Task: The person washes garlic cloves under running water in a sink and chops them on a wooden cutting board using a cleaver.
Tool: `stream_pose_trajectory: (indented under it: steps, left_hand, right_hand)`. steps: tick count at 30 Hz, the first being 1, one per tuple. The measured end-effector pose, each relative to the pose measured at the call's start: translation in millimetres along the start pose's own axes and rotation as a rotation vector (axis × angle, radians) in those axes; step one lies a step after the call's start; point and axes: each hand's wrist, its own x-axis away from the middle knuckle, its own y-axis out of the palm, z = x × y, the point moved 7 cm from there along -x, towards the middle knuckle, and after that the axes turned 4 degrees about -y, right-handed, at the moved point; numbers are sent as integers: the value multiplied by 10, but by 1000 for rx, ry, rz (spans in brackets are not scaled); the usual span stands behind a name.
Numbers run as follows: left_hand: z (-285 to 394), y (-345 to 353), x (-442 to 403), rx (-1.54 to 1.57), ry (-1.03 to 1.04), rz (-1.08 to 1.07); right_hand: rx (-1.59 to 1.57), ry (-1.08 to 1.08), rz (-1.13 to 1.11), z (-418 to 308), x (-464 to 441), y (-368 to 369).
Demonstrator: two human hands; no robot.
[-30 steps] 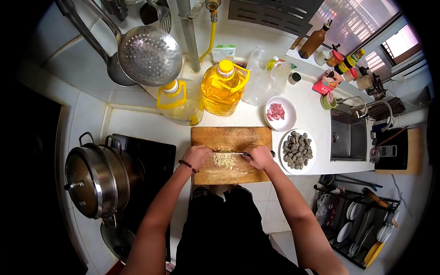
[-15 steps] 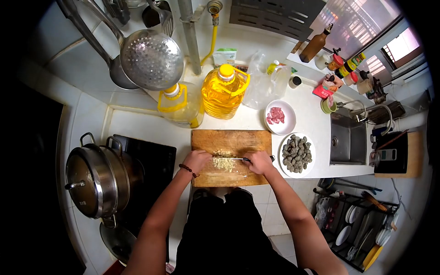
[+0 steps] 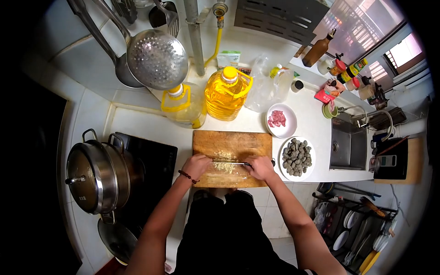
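Observation:
A kitchen knife (image 3: 229,162) lies crosswise above the wooden cutting board (image 3: 256,141), its blade over finely chopped pale bits (image 3: 223,168) that look like garlic. My right hand (image 3: 260,167) is wrapped round the handle, whose dark end pokes out past the fist. At the tip end, my left hand (image 3: 197,166) is closed on the blade, fingers bent over it. Bits show on both sides of the blade. To the right of the board stand a white bowl (image 3: 291,126) with raw sliced meat (image 3: 277,119) and a white plate (image 3: 300,178) of grey-shelled clams (image 3: 297,157).
Behind the board are a full oil bottle (image 3: 225,97) and a nearly empty one (image 3: 185,107). A steel pot (image 3: 94,176) sits left by the black cooktop (image 3: 156,151). A skimmer (image 3: 157,59) hangs upper left. The sink (image 3: 337,156) is at right.
The knife and both hands have come slightly closer to my body, and the blade slants a little more. The view has shifted slightly. Both hands keep their hold.

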Motion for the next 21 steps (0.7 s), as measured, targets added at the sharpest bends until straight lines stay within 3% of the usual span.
stream_pose_trajectory:
  steps: [21]
  left_hand:
    - [-41,171,161,24,-2,21]
  right_hand:
    - [0,18,-106,38,52,193]
